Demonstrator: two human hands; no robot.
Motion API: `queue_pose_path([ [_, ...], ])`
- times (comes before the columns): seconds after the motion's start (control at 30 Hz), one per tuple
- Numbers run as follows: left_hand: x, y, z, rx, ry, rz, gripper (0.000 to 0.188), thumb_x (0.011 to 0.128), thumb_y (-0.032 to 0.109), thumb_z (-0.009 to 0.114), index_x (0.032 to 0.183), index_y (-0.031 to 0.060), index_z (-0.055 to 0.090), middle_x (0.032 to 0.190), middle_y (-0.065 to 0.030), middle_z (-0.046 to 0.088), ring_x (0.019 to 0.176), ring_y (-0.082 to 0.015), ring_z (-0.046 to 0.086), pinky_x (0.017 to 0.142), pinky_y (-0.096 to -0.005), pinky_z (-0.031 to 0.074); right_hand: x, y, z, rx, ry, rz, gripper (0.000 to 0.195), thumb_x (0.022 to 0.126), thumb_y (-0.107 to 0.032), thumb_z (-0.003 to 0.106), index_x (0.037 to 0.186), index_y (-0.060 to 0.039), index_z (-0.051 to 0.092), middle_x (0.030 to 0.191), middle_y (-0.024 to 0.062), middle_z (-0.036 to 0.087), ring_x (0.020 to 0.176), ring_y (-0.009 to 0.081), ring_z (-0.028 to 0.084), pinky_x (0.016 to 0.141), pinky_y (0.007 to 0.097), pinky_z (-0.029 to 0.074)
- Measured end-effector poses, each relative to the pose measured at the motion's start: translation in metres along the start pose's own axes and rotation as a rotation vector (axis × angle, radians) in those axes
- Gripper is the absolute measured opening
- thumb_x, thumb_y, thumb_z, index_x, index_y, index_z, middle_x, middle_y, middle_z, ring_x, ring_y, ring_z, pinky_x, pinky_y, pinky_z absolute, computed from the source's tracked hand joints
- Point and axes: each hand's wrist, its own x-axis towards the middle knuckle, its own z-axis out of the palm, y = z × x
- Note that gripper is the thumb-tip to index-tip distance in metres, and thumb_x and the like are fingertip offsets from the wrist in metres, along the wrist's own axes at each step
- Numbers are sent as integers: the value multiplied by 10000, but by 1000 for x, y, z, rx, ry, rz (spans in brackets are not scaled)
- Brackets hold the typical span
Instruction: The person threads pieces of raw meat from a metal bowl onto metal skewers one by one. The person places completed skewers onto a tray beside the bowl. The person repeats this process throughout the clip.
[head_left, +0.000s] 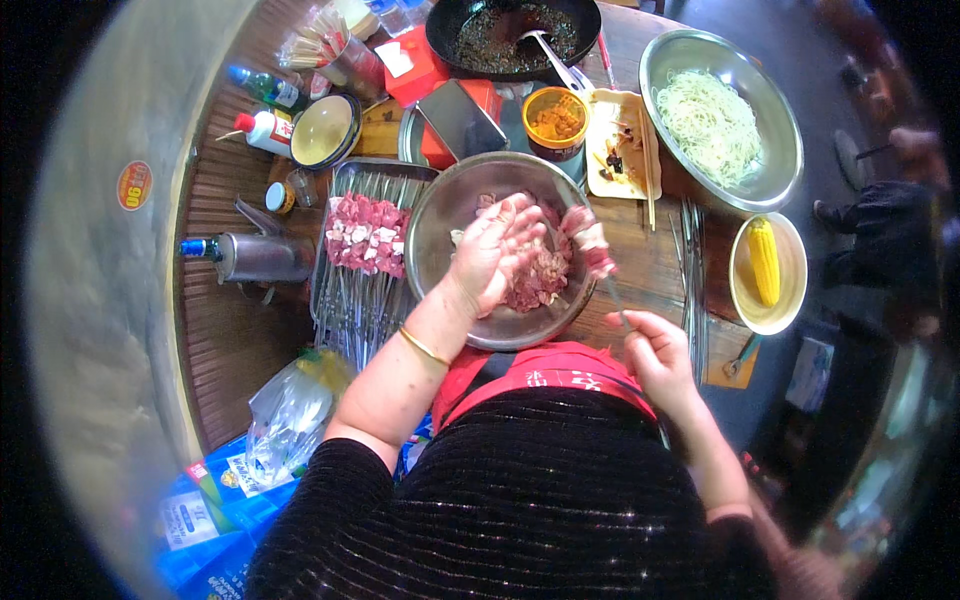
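Over a large steel bowl of raw meat pieces, my left hand is spread, palm turned up, holding nothing. My right hand pinches the lower end of a thin metal skewer just right of the bowl. Several chunks of red and whitish meat are threaded on its upper part, slightly blurred, above the bowl's right rim. Left of the bowl, a metal tray holds filled meat skewers lying side by side. Bare metal skewers lie on the wooden table to the right.
Behind the bowl are a phone, a tub of orange seasoning, a foam tray with chopsticks and a black wok. A basin of noodles and a bowl with corn stand right; a metal pitcher stands left.
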Motion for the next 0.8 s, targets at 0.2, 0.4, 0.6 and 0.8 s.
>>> queue_pose_path([
  [0.2, 4, -10, -46, 1551, -50, 145, 174, 811, 110, 571, 917, 82, 706, 949, -124, 695, 914, -239, 673, 791, -354, 531, -5, 10, -22, -12, 149, 23, 272, 934, -5, 447, 1143, 34, 617, 650, 3, 575, 517, 53, 501, 490, 196, 401],
  [0.4, 2, -40, -42, 1753, -208, 285, 134, 754, 151, 587, 845, 127, 683, 883, -120, 644, 867, -317, 644, 749, -425, 525, -9, 12, -18, -27, 136, 26, 278, 926, 9, 445, 1141, 42, 616, 653, -6, 569, 518, 53, 498, 505, 196, 412],
  [0.6, 10, -32, -55, 2104, -237, 298, 136, 744, 168, 580, 824, 125, 681, 889, -134, 641, 862, -326, 641, 714, -435, 513, -8, 19, -17, -20, 133, 7, 272, 928, 5, 444, 1134, 45, 616, 658, -5, 569, 530, 52, 505, 515, 200, 423],
  [0.8, 17, -21, -61, 1807, -69, 368, 196, 769, 213, 593, 897, 120, 709, 926, -162, 665, 884, -327, 652, 780, -438, 516, -5, 16, -16, -14, 130, 31, 273, 932, 0, 445, 1140, 42, 616, 660, -13, 563, 532, 46, 495, 521, 199, 421],
])
